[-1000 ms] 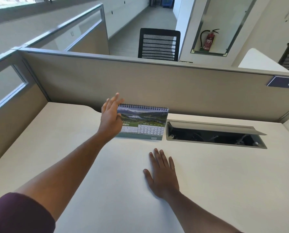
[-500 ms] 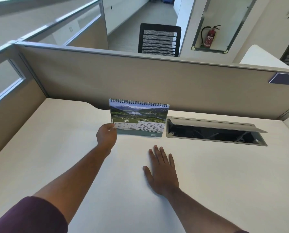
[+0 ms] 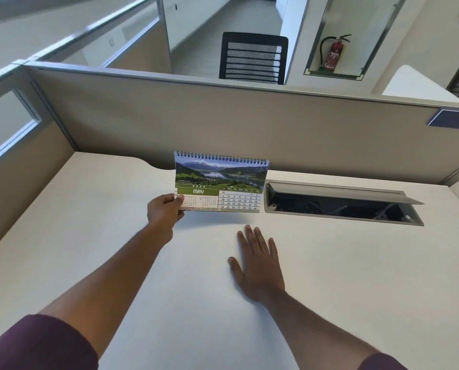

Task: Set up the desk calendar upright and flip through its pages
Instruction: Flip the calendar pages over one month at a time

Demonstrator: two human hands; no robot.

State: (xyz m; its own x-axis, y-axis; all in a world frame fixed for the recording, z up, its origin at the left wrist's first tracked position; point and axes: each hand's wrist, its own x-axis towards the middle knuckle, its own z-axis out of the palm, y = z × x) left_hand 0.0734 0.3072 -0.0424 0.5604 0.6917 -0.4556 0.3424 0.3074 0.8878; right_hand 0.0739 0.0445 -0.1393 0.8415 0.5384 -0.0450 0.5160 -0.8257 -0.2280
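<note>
The spiral-bound desk calendar [image 3: 221,182] stands near the back of the white desk [image 3: 330,276], its binding on top. The front page shows a mountain lake picture and MAY 2026. My left hand [image 3: 163,213] pinches the lower left corner of that front page, which is lifted off the base so its bottom edge hangs free above the desk. My right hand [image 3: 257,265] lies flat on the desk, palm down, fingers spread, in front of the calendar and apart from it.
An open cable tray [image 3: 343,206] with a raised lid is set into the desk right of the calendar. A beige partition [image 3: 249,124] closes the back and left sides. Beyond it are a black mesh chair [image 3: 252,58] and a fire extinguisher [image 3: 335,53].
My left hand dropped from the calendar's top left to its lower left corner, took hold of the front page and swung its bottom edge up and toward me. My right hand stayed put.
</note>
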